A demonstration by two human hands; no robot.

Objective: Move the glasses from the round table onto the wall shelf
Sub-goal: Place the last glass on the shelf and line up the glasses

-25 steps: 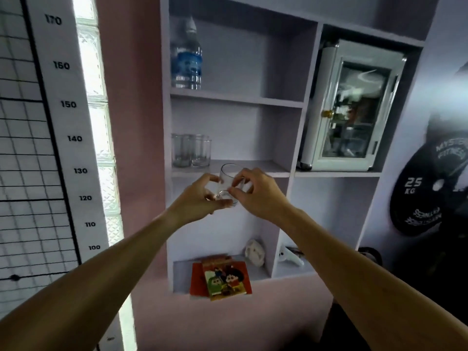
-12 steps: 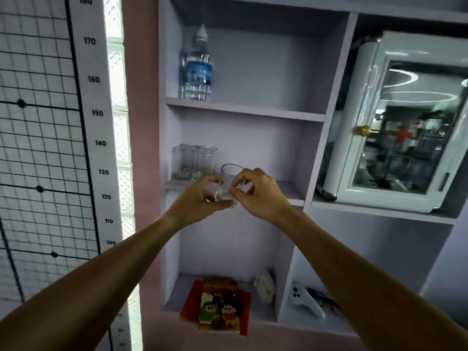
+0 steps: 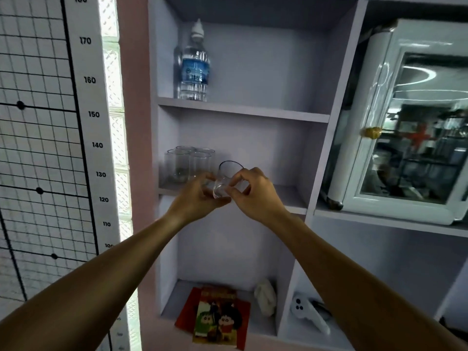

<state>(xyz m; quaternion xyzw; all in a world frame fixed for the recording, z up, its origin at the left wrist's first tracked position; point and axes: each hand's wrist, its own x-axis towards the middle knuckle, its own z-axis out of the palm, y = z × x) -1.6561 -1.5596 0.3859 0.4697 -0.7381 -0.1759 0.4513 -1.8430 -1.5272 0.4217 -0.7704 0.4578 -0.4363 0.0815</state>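
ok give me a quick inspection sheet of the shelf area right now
surface: middle shelf, bare to the right of the glasses
job's things: four glasses grouped at the shelf's left; one glass held in front of the shelf edge, tilted
clutter: water bottle one shelf up; booklet and white controller on the bottom shelves
grippers: left hand and right hand both pinch the held glass near its base
cables: nothing seen
surroundings: glass-door cabinet to the right, height chart to the left

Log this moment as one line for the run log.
phase: placing | held: glass, pinched by left hand and right hand | target: middle shelf | already there: glasses, at left
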